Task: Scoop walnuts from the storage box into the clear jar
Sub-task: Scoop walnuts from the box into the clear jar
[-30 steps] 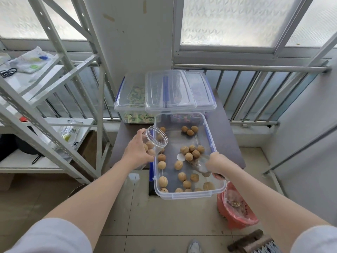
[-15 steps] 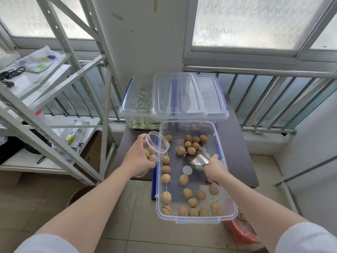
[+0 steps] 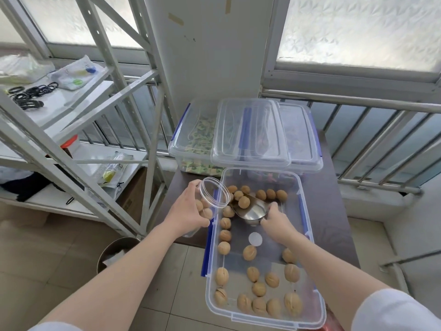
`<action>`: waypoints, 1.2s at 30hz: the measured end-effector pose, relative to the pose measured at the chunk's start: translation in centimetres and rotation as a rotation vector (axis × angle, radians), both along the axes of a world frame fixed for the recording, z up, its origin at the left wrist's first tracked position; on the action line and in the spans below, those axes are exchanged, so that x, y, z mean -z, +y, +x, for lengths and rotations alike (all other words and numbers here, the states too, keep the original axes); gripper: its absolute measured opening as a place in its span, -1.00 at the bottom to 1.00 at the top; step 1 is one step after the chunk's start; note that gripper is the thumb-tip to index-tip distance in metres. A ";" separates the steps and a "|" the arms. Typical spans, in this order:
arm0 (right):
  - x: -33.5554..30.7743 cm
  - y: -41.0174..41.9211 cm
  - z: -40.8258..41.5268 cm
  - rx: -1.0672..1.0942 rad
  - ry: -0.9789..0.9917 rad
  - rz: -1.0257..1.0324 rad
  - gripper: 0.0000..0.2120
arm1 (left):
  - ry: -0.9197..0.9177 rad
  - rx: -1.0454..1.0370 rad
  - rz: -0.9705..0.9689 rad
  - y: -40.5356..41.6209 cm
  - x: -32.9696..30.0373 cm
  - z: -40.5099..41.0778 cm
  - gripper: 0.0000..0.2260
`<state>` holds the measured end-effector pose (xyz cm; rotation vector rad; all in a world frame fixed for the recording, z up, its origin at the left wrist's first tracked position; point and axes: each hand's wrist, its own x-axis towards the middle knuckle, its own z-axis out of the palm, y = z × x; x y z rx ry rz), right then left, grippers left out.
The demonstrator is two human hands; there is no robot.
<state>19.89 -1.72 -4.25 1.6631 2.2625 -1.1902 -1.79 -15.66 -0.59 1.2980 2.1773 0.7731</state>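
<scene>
Over clear plastic storage box (image 3: 307, 225): right hand (image 3: 278, 223) w/ closed grip on shiny metal scoop (image 3: 253, 209), left hand (image 3: 188, 211) wrapped round clear jar (image 3: 210, 199).

I see clear rectangular plastic storage box (image 3: 301, 237) with blue side clips, open, overhanging table edge. Tan round walnuts (image 3: 259, 289) scattered inside, most near front wall. Clear round plastic jar (image 3: 213, 192), tilted, mouth toward box, few walnuts inside. Shiny metal scoop (image 3: 253, 210) in box, one walnut on it.
</scene>
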 end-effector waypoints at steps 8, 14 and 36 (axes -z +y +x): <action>1.1 0.3 -1.5 0.009 0.040 -0.014 -0.64 | -0.032 -0.037 -0.040 -0.4 0.0 0.1 -0.11; 1.9 1.1 -1.8 0.055 0.099 0.004 -0.57 | -0.019 -0.041 -0.052 -0.4 -0.1 0.4 -0.10; -9.0 3.0 4.7 0.068 0.505 -0.076 -0.64 | 0.013 -0.073 0.002 1.7 -3.0 2.3 -0.17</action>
